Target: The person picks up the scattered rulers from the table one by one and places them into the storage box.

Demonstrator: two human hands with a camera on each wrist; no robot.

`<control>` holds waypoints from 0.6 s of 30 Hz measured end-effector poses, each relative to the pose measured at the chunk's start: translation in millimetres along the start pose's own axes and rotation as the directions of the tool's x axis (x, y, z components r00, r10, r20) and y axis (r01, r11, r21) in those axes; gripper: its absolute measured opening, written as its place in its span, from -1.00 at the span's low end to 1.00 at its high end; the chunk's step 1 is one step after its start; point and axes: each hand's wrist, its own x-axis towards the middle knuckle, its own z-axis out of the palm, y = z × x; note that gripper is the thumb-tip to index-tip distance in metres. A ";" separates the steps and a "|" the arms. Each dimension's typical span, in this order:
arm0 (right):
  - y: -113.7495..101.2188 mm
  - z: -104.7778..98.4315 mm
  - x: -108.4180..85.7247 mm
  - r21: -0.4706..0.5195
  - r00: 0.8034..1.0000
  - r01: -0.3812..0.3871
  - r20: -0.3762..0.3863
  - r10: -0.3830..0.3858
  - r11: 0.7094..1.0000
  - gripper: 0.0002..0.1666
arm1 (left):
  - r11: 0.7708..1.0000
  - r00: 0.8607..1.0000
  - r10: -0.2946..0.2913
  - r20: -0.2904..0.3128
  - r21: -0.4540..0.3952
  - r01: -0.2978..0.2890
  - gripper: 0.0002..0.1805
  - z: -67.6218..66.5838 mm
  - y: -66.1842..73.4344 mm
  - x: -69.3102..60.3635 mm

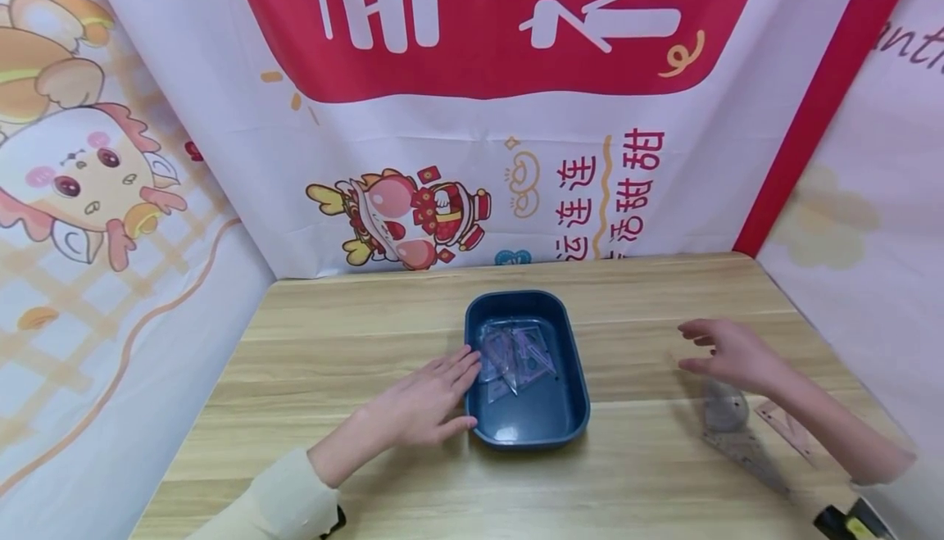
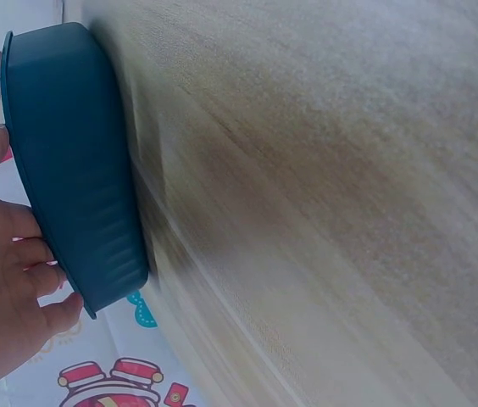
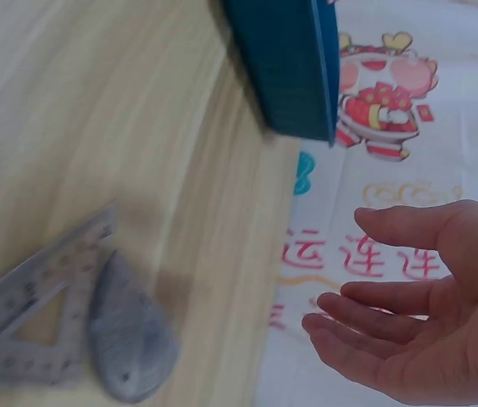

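Observation:
A dark blue plastic tray [image 1: 578,392] sits on the table, holding clear, purple-tinted set squares [image 1: 509,360] in its left part. My left hand [image 1: 431,397] rests against the tray's left rim, fingertips and thumb touching it; the left wrist view shows them along that rim [image 2: 48,246]. Off to the right, my right hand [image 1: 737,356] hovers above the table with fingers loosely bent and nothing in them. Close to it lie a grey translucent rounded piece [image 3: 133,335], a clear set square [image 3: 74,297] and another clear triangular ruler [image 1: 785,429], partly covered by the forearm.
The wood-grain table [image 1: 354,319] meets a printed cloth backdrop [image 1: 457,130] along its far edge. More printed cloth [image 1: 147,278] hangs on the left side, and a pale sheet stands at the right.

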 end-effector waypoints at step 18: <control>64.1 29.1 -22.7 -0.192 0.982 -0.168 0.057 0.181 0.967 -0.44 | 1.000 1.000 -0.008 0.014 -0.021 0.008 -0.14 0.1 -0.8 -0.2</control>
